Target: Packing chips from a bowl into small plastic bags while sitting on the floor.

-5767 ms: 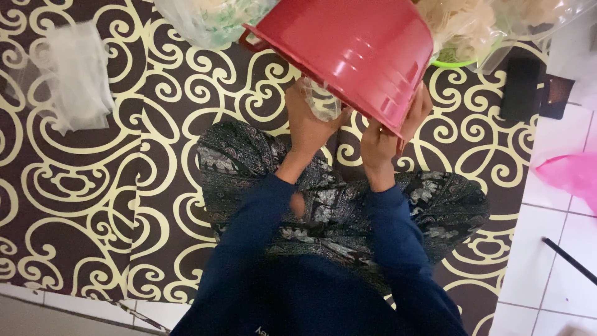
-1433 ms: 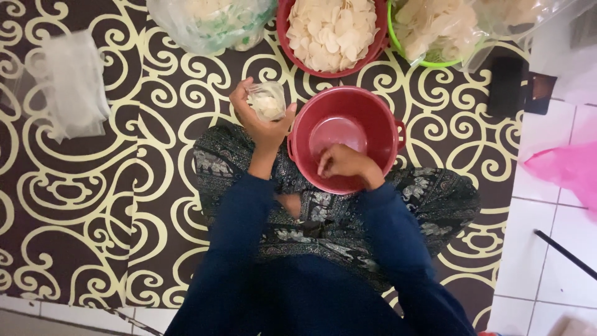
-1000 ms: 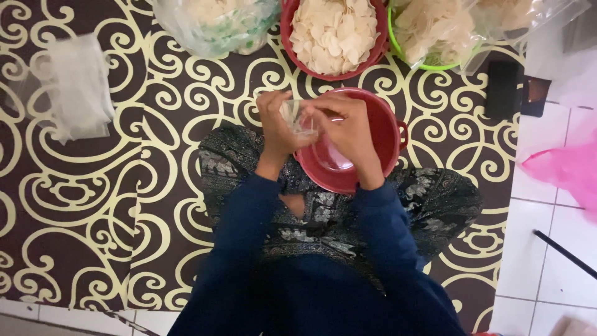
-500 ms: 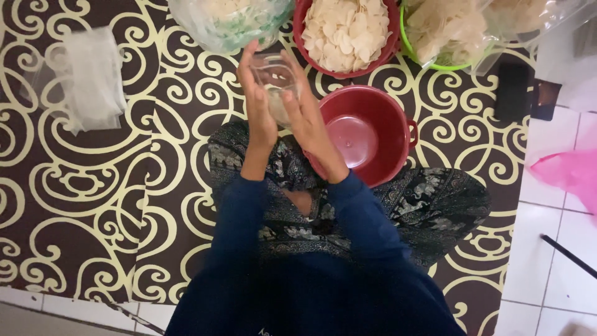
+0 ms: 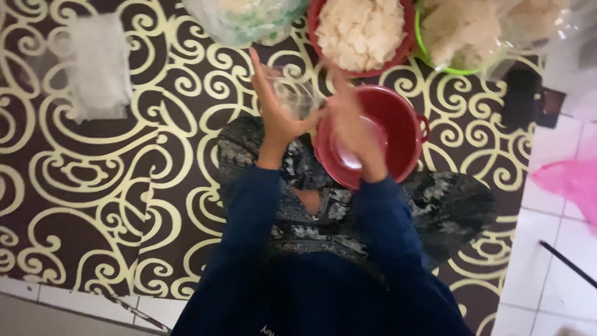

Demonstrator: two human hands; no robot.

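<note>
The left hand point(image 5: 277, 115) has its fingers curled around a small clear plastic bag point(image 5: 293, 96), held above the patterned mat point(image 5: 124, 174). At its three o'clock the blurred right hand point(image 5: 351, 127) touches the bag, how its fingers are set being unclear, over an empty red basin point(image 5: 398, 124). A red bowl of pale crackers point(image 5: 364, 31) sits at twelve o'clock.

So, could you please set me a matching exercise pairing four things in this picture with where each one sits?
Things:
1. empty red bowl
2. full red bowl
3. green bowl
4. stack of clear bags

Places:
A. top edge, right of the crackers bowl
B. far left on the mat
C. on the lap, under the right hand
D. top centre

Pairs: 1-C, 2-D, 3-A, 4-B
</note>
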